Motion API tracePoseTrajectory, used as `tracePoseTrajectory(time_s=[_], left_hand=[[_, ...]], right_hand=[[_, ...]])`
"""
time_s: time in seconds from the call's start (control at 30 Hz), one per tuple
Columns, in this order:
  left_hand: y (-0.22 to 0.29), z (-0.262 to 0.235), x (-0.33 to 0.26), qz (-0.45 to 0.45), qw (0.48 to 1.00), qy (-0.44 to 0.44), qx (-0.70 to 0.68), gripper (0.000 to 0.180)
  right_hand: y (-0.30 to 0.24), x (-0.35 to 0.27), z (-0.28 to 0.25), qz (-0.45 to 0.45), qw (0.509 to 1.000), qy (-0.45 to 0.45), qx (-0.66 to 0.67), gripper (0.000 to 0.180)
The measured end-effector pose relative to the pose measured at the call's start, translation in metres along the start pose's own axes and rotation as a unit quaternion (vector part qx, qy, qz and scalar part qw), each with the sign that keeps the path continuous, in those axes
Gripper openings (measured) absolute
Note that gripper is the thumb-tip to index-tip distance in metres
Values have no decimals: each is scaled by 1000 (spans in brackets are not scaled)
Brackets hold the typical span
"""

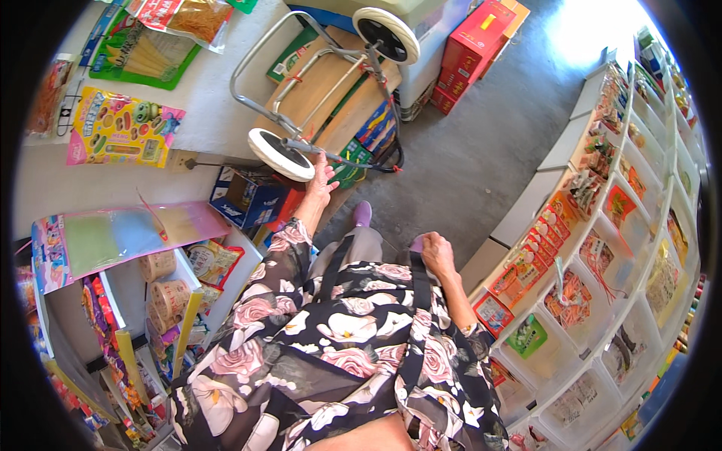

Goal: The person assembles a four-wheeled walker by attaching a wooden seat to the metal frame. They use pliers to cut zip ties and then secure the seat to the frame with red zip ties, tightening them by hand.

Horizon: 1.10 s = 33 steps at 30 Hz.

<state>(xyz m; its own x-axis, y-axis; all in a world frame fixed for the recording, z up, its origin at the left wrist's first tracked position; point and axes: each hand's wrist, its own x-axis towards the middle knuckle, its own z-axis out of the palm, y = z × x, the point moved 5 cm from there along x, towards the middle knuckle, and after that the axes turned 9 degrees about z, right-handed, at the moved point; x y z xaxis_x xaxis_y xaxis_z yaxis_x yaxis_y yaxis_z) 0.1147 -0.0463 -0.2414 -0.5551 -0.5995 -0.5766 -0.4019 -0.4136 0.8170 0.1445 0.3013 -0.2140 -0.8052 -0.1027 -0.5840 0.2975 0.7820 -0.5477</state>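
Observation:
A folding metal cart (308,94) with two white-rimmed wheels leans on its side at the far left of the aisle. My left hand (320,186) reaches up to its lower end, next to the near wheel (281,155). The fingers are apart, with the fingertips at the cart's grey tube; I cannot tell whether they press on it. My right hand (438,254) hangs at my right thigh with fingers curled, beside a black strap (415,316) over my floral top. Whatever those fingers may hold is hidden.
Clear bins of packaged snacks (568,301) line the right side. On the left, shelves hold snack tubs (169,301) under a coloured plastic sheet (128,240). Red boxes (475,49) stand at the back, a blue carton (252,197) below the cart. Snack bags (124,128) hang on the wall.

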Motion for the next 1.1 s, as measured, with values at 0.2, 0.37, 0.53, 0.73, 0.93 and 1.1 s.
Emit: tracePoseTrajectory(time_s=[0.2,0.37,0.53,0.73,0.93,1.1], left_hand=[[3,7,11,-7,999,0,33,77],[4,3,18,-12,999,20,40,57],[3,-2,21,-15,1000,1,18,45],[8,5,4,34,996,-75,23,30],[2,-33,-14,81,982,-75,152,21],[21,-63,-3,110,994,-1,19,21]], right_hand=[[10,-1,-11,5,1000,12,6,27],[18,-4,-4,9,1000,11,17,27],[30,-4,6,59,998,1,34,27],[36,-4,6,52,998,8,39,29],[27,16,27,5,999,-15,34,25],[-64,47,80,-226,973,-50,-7,24]])
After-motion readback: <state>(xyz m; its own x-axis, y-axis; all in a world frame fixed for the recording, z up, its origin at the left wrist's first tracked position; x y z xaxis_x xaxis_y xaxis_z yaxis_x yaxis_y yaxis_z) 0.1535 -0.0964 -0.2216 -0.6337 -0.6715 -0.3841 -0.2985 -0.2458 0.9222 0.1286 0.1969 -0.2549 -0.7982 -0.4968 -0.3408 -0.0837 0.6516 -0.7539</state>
